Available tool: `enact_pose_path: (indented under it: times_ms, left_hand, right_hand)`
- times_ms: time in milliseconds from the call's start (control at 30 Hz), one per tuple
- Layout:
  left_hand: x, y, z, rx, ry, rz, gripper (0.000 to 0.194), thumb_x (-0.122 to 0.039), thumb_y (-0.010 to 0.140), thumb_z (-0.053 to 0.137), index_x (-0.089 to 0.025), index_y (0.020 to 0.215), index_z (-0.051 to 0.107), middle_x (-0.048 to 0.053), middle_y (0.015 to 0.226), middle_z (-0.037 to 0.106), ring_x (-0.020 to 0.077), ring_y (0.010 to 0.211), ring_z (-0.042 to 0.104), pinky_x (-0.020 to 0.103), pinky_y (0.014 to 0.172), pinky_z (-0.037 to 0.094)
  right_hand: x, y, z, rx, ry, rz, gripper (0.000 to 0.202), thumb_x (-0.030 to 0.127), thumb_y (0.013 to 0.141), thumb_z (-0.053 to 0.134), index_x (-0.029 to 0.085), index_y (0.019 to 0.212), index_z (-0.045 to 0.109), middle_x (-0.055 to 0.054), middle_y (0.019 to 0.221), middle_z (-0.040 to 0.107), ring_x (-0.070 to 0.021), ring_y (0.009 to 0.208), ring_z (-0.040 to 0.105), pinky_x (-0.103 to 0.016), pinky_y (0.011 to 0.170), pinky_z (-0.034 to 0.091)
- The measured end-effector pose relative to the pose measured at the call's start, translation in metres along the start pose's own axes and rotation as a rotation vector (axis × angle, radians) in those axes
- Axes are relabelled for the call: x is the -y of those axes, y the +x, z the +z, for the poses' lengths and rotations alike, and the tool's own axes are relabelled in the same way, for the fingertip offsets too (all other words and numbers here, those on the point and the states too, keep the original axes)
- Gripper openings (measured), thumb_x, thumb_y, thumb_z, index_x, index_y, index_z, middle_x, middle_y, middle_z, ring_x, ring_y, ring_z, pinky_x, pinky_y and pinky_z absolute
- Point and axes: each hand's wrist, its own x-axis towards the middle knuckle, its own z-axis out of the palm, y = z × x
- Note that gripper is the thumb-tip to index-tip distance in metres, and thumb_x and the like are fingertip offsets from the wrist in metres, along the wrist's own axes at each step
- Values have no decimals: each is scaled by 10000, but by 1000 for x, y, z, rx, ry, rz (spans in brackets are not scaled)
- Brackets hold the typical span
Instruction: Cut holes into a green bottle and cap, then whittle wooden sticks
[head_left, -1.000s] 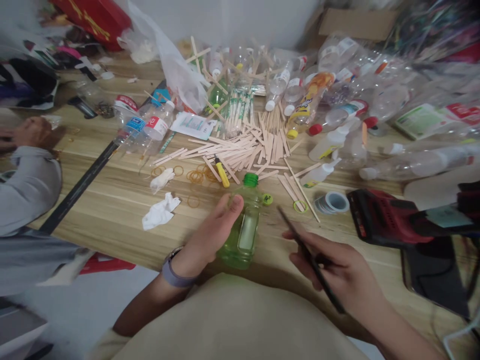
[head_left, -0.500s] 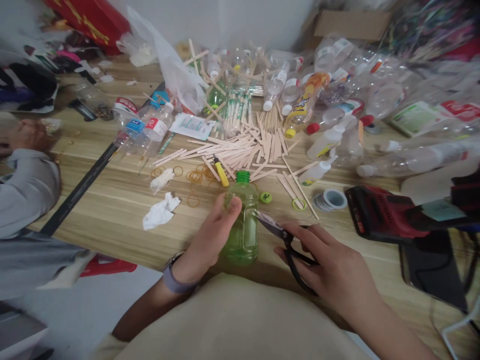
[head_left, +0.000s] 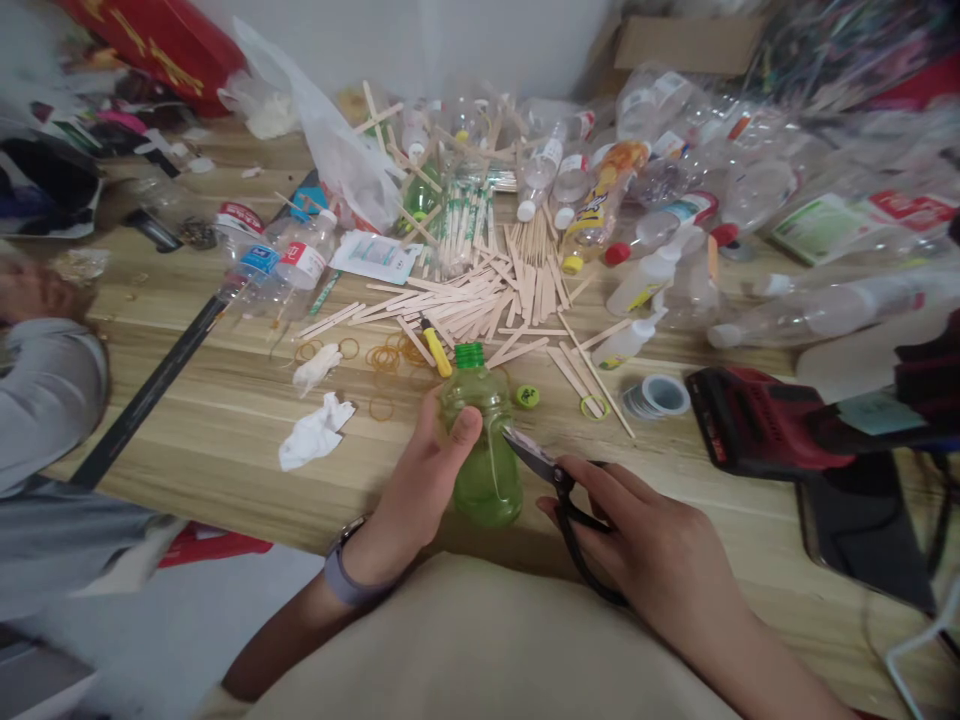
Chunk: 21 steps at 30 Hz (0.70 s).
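My left hand [head_left: 424, 465] is wrapped round a green plastic bottle [head_left: 491, 475], its thumb across the front. The bottle has no cap on its neck and leans slightly left at the top. In my right hand [head_left: 652, 540] are black-handled scissors [head_left: 566, 510], fingers in and around the handles. Their blade tips meet the bottle's right side near mid-height; whether they pierce the wall I cannot tell. A green cap [head_left: 527, 397] lies on the table just beyond the bottle. Behind it is a yellow-handled tool [head_left: 436, 350].
Wooden sticks [head_left: 480, 300] are heaped beyond the bottle, with rubber bands [head_left: 384, 355] and crumpled tissue [head_left: 316, 432] to the left. Several clear bottles crowd the back right. A red-and-black power tool [head_left: 765, 425] rests at right. Another person's sleeve [head_left: 52, 400] is at far left.
The bottle has turned and tilted a little in my left hand, its neck shifting left. The scissors have moved slightly left with it, tips still at its side. The whole view has shifted slightly.
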Motion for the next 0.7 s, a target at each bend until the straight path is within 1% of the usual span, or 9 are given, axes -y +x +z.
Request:
enact_pose_path:
  times_ms: [100,200,333,467,600,700]
  left_hand:
    - [2,0,0,6,-8,-1,455,-465,896,575,-232,1274,475,77,1316,579,253,1210,533,415,1054,373]
    - [2,0,0,10,-29,9,464,-457,904,564,-245,1303,459,68,1325,575,248,1222,527,418,1066,366]
    - [2,0,0,10,-10,35,478,-452,904,565,-241,1319,453,78,1351,555,245,1230,520,418,1071,367]
    - [2,-1,0,10,4,34,459,-459,903,563,-234,1292,471,82,1335,567,249,1237,517,428,1076,363]
    - [1,-2,1,2,-16,18,463,-459,885,587,-233,1277,492,79,1278,606,255,1226,531,433,1088,352]
    - [1,-2,3,-9,-29,21,497,-458,873,602,-237,1301,479,84,1260,615,262,1219,537,443,1087,355]
  right_hand:
    - [0,-1,-1,-23,-31,4,316,464,1020,330,238,1135,519,38,769,588,-104,554,614,-212,430,413]
    - [0,0,-2,-20,-33,-3,315,468,1020,327,241,1122,520,37,786,598,-106,554,618,-213,424,414]
    - [0,1,-1,3,12,-1,331,474,1020,316,237,1141,511,31,799,608,-105,559,619,-203,428,422]
    - [1,1,0,23,85,22,309,470,1006,371,236,1139,524,28,778,601,-108,556,604,-197,447,427]
    - [1,-1,0,61,142,54,276,420,989,434,217,1123,562,4,802,628,-117,567,606,-205,498,444]
    - [2,-2,0,107,157,87,251,366,970,453,209,1116,585,-24,837,650,-132,604,621,-213,518,447]
